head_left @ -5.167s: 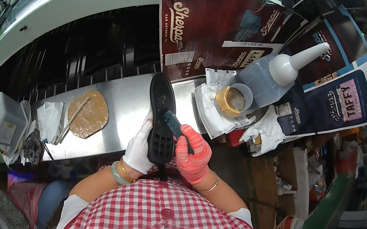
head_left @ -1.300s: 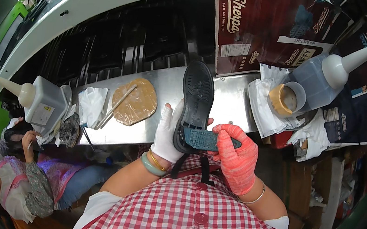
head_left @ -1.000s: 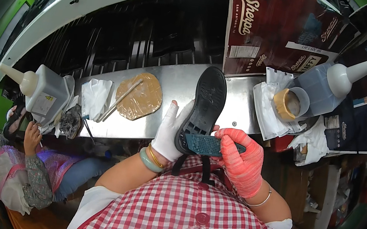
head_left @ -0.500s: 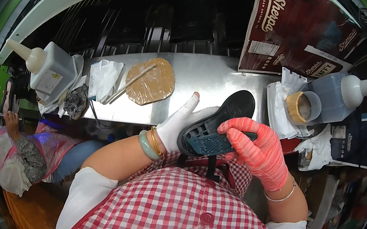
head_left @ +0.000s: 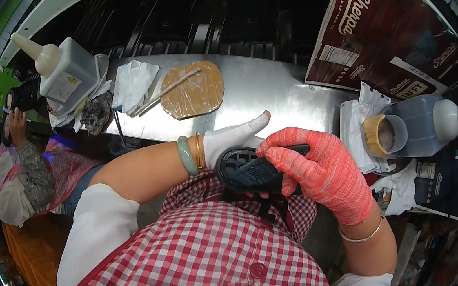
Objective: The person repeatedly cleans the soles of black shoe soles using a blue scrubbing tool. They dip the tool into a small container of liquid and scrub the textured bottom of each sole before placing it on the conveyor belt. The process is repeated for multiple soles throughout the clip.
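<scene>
Close in front of my checked apron is a black shoe sole (head_left: 230,158), its hollow, ribbed heel end tilted towards me. My left hand (head_left: 230,141), in a white glove with the thumb raised, supports the sole from its far left side; most of its fingers are hidden behind it. A dark blue-green slab-like piece (head_left: 257,174) lies against the heel cavity. Fingers of my right hand (head_left: 319,168), in a coral knitted glove, are closed on this piece. Much of the piece and the front part of the sole are covered by that hand.
Beyond my hands runs a metal bench (head_left: 265,95), holding a round brown board (head_left: 200,95) with a stick (head_left: 168,93), folded white cloths (head_left: 132,84) and a squeeze bottle (head_left: 68,76). On the right stand another bottle (head_left: 419,126), a cup (head_left: 385,134) and a cardboard box (head_left: 370,52). A co-worker (head_left: 19,178) sits left.
My right hand has come up and left over the sole, with the dark piece now against the heel. The sole has tilted, so its front part is hidden.
</scene>
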{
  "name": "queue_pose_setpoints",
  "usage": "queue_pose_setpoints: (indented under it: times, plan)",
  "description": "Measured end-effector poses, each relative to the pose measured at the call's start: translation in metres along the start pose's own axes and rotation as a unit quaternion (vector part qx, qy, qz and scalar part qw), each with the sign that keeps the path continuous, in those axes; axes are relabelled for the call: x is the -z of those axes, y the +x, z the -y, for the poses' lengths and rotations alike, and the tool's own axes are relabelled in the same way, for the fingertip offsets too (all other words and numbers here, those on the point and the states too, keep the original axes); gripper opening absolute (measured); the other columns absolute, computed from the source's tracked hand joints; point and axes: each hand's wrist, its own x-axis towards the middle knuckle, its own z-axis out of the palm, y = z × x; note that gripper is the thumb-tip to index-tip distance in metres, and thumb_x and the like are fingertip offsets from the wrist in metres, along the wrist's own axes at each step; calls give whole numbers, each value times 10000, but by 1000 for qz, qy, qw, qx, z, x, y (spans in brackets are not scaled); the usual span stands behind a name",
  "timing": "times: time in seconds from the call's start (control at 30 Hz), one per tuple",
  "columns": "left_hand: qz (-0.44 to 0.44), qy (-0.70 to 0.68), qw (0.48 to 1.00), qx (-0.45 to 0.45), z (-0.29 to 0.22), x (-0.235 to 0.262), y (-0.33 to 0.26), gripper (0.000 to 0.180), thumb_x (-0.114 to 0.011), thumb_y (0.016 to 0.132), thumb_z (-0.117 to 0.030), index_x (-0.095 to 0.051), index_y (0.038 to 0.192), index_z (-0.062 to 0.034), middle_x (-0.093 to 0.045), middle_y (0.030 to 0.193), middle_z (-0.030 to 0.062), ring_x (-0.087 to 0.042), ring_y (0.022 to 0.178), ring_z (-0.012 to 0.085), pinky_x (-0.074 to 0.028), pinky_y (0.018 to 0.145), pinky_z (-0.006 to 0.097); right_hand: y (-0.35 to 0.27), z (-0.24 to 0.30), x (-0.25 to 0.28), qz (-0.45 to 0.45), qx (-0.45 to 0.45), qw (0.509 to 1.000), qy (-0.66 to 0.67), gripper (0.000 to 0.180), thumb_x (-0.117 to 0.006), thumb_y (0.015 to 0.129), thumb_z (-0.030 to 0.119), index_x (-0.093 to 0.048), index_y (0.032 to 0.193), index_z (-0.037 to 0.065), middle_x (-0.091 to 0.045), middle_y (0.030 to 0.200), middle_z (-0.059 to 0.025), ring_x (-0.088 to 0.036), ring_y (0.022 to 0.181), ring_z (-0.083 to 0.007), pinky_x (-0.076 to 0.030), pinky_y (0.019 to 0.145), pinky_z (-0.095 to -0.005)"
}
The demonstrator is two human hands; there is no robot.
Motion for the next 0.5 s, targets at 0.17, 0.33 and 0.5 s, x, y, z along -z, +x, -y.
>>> queue_pose_setpoints:
  times: [0.17, 0.33, 0.5]
  plan:
    - [10, 12, 999, 49, -5, 9, 3, 1016, -149, 794, -803, -389, 1341, 18, -561, 1152, 260, -650, 845, 389, -569, 675, 427, 5, -3, 2, 15, -1, 1000, -16, 256, -597, 873, 212, -648, 1012, 3, -650, 766, -77, -565, 563, -89, -475, 553, -216]
    - [80, 56, 994, 50, -10, 11, 1, 1043, -139, 777, -820, -339, 1376, 10, -537, 1180, 273, -650, 833, 409, -574, 637, 428, 3, -4, 16, 21, -18, 999, -41, 235, -596, 859, 201, -661, 990, 16, -647, 769, -60, -561, 578, -81, -456, 545, -207]
    - [89, 17, 992, 84, -7, 19, 5, 1060, -161, 771, -826, -258, 1412, 13, -522, 1199, 285, -656, 810, 406, -579, 602, 411, -5, -27, 31, 3, -19, 1000, -9, 211, -593, 849, 199, -677, 971, 48, -621, 722, -22, -560, 573, -67, -414, 503, -190]
